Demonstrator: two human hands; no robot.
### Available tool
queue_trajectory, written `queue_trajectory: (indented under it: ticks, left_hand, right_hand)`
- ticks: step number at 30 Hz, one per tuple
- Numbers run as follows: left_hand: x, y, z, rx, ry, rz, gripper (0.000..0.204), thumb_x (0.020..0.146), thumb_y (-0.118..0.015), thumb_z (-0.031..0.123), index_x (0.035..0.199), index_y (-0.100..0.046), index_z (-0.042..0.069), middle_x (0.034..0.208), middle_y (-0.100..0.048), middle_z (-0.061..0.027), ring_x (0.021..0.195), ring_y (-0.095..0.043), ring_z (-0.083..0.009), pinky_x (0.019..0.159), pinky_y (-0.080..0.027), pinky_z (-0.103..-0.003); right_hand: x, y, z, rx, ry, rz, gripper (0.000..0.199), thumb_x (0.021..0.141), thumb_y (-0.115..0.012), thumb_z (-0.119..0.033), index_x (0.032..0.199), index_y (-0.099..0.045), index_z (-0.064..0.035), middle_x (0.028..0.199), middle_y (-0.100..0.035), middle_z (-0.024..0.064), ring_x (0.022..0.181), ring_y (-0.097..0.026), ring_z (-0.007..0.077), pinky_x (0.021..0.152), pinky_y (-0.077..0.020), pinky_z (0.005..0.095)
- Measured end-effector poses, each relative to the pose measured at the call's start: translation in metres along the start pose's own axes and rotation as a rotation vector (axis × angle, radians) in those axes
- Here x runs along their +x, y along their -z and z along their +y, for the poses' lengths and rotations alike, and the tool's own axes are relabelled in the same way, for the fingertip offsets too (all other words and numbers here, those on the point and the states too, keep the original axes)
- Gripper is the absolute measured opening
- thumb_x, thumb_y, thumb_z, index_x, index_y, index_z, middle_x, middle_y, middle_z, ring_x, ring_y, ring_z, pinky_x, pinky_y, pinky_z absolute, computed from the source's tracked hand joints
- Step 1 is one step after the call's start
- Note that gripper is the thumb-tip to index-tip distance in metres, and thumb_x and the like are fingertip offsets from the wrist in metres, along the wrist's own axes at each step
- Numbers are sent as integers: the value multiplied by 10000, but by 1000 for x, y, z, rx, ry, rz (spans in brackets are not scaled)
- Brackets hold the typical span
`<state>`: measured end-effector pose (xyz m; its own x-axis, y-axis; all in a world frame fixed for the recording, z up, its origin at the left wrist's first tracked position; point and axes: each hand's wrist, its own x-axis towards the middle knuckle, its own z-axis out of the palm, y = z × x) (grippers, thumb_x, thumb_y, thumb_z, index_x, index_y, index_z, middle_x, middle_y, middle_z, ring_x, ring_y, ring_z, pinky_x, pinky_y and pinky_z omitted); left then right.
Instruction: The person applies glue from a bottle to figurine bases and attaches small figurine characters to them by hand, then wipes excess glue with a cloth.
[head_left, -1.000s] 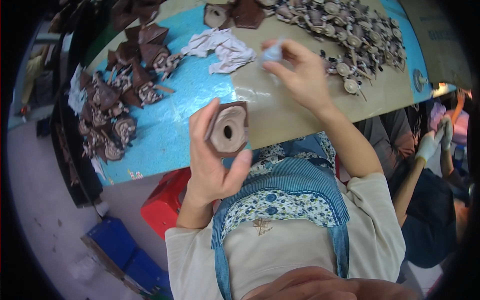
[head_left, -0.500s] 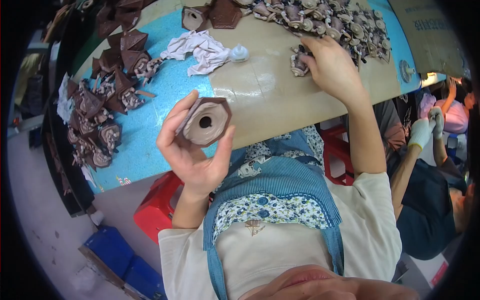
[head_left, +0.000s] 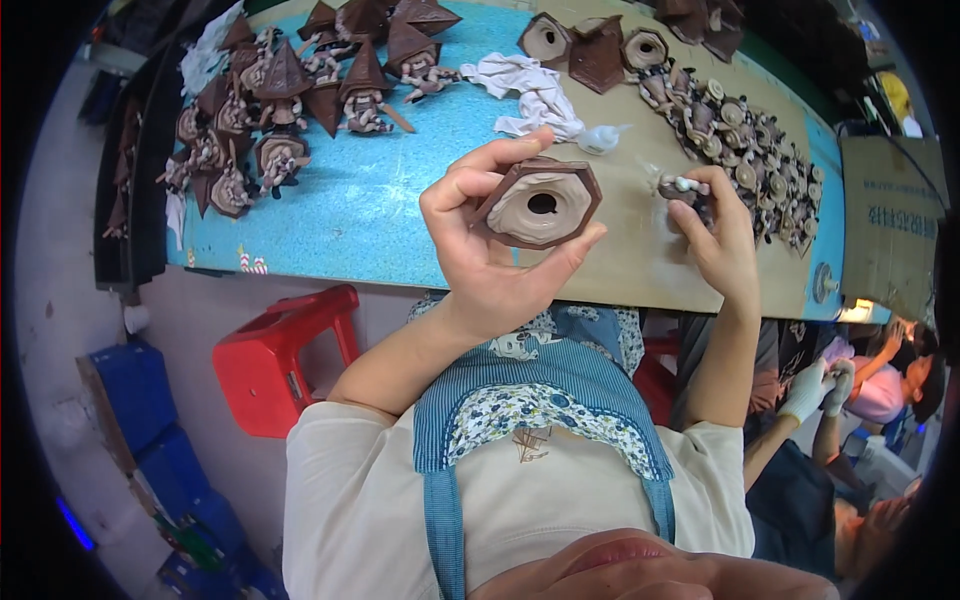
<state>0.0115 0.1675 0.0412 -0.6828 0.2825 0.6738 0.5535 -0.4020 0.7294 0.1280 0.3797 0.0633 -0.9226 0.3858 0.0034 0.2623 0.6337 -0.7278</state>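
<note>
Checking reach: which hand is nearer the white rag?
Left. The left hand sits just below the rag; the right hand is farther right of it.

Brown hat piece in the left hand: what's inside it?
The brown hat piece in the left hand shows a pale tan hollow with a small dark hole at its centre. What lies past that hole is too dark to see.

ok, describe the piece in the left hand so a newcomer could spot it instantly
Start at the long table with its blue top. Just above its near edge, the left hand holds up a brown hat-shaped piece, hollow side toward the camera. Unlike the pieces lying on the table, it is lifted and shows a tan inner face with a dark centre hole.
</note>
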Motion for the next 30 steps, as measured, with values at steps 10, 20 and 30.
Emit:
queue_trajectory:
  ticks: [10, 20, 30]
  left_hand:
    - [-5, 24, 13, -463, 561, -200, 738, 713, -754, 24, 1295, -302, -15, 1263, -448, -153, 1165, -488, -197, 972, -419, -327]
    - [5, 12, 23, -253, 594, -605, 644, 653, -791, 177, 1159, -440, -9, 906, -634, -122, 797, -648, -182, 698, -514, -285]
    - [2, 4, 31, -165, 562, -628, 640, 649, -778, 187, 1153, -434, -6, 873, -630, -149, 800, -660, -266, 699, -509, -329]
  right_hand:
    - [-9, 0, -57, 692, 181, -82, 282, 826, -596, -50, 1069, -463, 0, 1017, -522, 97, 907, -498, 146, 837, -402, 279]
    - [-8, -8, -87, 174, 617, -172, 327, 624, -676, 22, 915, -534, -28, 849, -537, 98, 770, -520, 277, 675, -418, 336]
    - [-10, 6, -109, -326, 762, -258, 323, 586, -665, -147, 836, -498, -29, 820, -468, 93, 732, -485, 254, 638, -383, 359]
